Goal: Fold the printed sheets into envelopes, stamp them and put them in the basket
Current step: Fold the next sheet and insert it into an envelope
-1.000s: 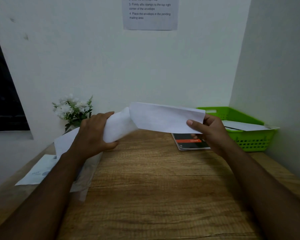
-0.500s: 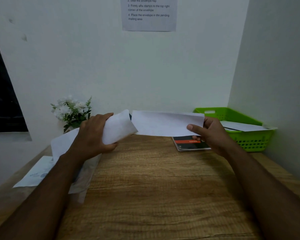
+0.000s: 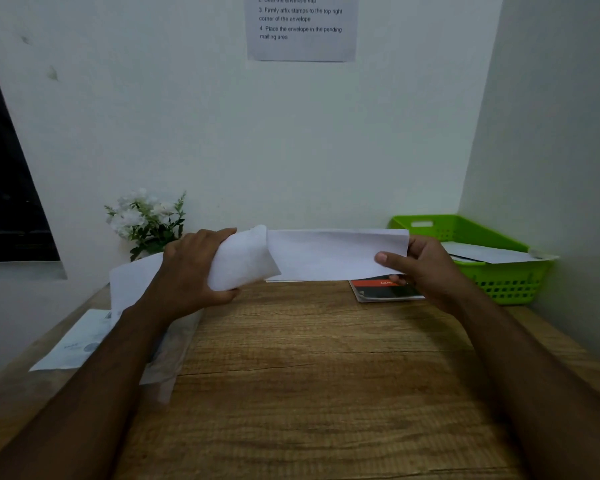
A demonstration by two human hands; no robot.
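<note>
The folded sheet [image 3: 336, 254], pinched by the right grip [image 3: 426, 268], has dropped level with the envelope [image 3: 239, 261] the left grip [image 3: 191, 271] clasps (insertion looks imminent).

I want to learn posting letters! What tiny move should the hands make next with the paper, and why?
Probably slide the folded sheet leftward, deeper into the envelope. The right hand pinches the sheet's right end, the left hand grips the envelope, and only the sheet's left edge seems to reach its mouth; most of it shows outside.
</note>
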